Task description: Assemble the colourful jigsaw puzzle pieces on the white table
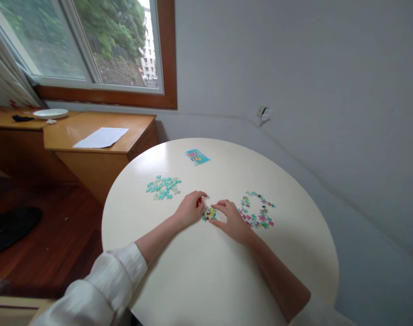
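Observation:
A small joined patch of yellow and blue puzzle pieces lies near the middle of the round cream table. My left hand rests on its left side with fingers curled and pinched at the patch's edge. On the right side, my right hand lies with fingers pressed on the patch. A pile of turquoise pieces sits to the left of my hands. Several pink and teal pieces are spread to the right. A small picture card lies at the far side of the table.
A wooden cabinet stands at the left, with a sheet of paper on top. A white plate and a dark object lie under the window. A grey wall runs behind the table. A black round object lies on the wooden floor.

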The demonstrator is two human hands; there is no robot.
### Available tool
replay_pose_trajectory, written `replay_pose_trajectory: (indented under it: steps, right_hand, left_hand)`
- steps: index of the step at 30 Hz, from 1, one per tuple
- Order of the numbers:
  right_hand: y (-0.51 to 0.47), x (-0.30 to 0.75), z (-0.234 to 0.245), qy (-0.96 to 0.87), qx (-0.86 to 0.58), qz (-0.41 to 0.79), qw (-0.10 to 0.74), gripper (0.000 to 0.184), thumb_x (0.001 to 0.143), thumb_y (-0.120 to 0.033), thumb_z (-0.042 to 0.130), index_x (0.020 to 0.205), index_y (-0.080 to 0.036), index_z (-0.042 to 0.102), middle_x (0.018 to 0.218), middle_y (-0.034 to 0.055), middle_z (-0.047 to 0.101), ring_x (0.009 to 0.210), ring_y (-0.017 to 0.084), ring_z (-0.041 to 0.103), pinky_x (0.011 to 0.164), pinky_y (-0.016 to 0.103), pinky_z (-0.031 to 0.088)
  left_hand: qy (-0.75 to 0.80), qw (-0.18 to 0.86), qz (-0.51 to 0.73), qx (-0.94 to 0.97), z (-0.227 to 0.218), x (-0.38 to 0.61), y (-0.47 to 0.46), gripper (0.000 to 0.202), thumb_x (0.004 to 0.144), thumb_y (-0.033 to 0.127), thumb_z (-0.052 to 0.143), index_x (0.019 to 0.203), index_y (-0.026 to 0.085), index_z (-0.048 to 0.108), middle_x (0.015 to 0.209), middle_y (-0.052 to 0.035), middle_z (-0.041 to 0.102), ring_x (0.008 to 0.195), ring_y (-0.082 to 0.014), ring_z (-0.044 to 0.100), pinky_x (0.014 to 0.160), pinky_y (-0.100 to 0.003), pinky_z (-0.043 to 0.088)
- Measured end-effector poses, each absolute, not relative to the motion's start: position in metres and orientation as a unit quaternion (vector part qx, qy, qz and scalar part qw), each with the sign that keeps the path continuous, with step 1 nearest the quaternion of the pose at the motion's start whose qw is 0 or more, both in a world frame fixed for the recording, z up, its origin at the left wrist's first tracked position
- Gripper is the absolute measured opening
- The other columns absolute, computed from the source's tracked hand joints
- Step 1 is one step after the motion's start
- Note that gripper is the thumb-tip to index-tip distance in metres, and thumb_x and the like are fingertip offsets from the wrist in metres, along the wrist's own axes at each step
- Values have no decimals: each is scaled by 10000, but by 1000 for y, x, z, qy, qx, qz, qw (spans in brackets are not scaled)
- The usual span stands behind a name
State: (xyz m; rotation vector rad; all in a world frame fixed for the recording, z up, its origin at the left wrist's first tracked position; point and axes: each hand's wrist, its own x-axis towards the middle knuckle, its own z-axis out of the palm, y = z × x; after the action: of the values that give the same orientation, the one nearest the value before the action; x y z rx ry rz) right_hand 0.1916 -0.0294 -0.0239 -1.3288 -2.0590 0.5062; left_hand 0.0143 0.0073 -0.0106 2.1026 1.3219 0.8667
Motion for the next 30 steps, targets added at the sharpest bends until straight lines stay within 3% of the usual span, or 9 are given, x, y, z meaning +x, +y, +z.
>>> replay_pose_trajectory:
  steps: [9,30]
  right_hand:
    - [-31,190,-24,-774,-501,187,338,328,699,-229,673,1023,-249,627,972,76,550,962,236,511,867,402,433]
    - [-36,188,-16,-780,-495,170,344,345,691,-152,674,1024,-202,603,950,74,549,927,215,517,824,379,467]
  left_hand:
    - [470,313,341,752,-17,9,11,301,718,91,459,952,152,637,756,-11,611,599,-82,486,603,-200,408]
    - [449,335,320,764,-11,9,6,278,747,104,443,962,158,612,741,-12,566,567,-82,460,556,-198,379]
